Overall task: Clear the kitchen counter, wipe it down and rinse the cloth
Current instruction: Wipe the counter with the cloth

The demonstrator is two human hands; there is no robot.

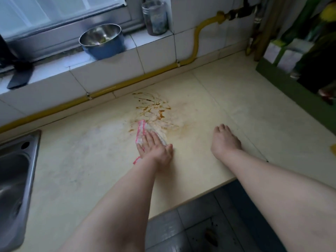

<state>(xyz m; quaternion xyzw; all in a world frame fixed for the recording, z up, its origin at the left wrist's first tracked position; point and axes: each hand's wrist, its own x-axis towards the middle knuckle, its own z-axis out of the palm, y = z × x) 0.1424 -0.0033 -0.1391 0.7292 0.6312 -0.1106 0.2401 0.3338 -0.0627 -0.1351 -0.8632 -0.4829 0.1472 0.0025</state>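
The counter (81, 160) looks cleared before us, so we judge wiping under way. The sink (14, 170) at far left awaits the rinse. A brown stain (154, 108) lies unwiped just beyond the cloth (143, 130), which our left hand (156, 146) presses flat, fingers straight. Our right hand (225, 140) rests on the counter, holding nothing.

stained counter (209, 99), cloth (156, 132) on it

The left hand (154, 148) hides much of the cloth (143, 128); the sink (17, 175) runs off the left edge; upper-right clutter (309, 51) is blurred.
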